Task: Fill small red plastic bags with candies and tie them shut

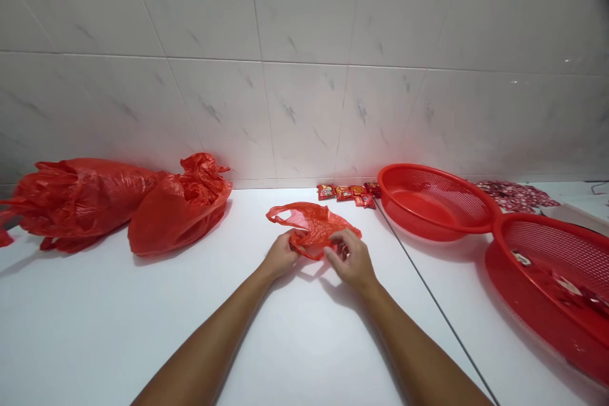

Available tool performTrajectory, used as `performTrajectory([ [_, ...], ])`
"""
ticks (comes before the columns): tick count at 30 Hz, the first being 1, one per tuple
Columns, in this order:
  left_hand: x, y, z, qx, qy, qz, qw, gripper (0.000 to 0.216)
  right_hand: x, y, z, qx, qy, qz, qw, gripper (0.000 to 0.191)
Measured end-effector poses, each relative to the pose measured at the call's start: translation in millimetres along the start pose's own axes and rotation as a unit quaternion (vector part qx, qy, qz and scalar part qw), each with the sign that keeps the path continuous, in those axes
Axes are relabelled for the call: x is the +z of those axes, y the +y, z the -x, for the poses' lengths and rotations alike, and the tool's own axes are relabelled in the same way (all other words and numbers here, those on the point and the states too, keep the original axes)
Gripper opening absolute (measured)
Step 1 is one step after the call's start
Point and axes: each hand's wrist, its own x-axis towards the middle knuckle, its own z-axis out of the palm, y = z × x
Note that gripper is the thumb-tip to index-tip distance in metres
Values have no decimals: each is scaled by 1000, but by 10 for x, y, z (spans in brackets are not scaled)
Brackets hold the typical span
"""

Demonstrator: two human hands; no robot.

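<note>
Flanked by bulging sacks [176,219] and baskets [431,233], near packets [342,193]. Grasping red bag [316,225] with left hand [281,257], holding right hand [356,260] half-curled against it; cannot tell whether gripping.

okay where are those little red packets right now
In the head view, the little red packets lie right of centre near the tiled wall, just left of the farther red basket and beyond the right hand.
</note>
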Motion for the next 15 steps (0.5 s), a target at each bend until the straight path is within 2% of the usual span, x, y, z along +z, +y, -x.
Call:
performTrajectory([
  [4, 69, 19, 26, 14, -48, 23, 998, 29, 142, -110, 35, -20, -60, 66, 996, 42],
  [6, 44, 37, 30, 22, -60, 41, 997, 25, 163, -84, 32, -9, -76, 82, 994, 34],
  [9, 13, 49, 35, 29, -84, 66, 994, 23, 136, -12, 29, 22, -87, 60, 994, 27],
  [12, 22, 24, 40, 24, -101, 80, 991, 21, 93, 45, 37, 65, -82, 5, 994, 42],
  [15, 34, -14, 46, 12, -91, 93, 991, 33, 75, 72, 45, 99, -87, -25, 991, 56],
])
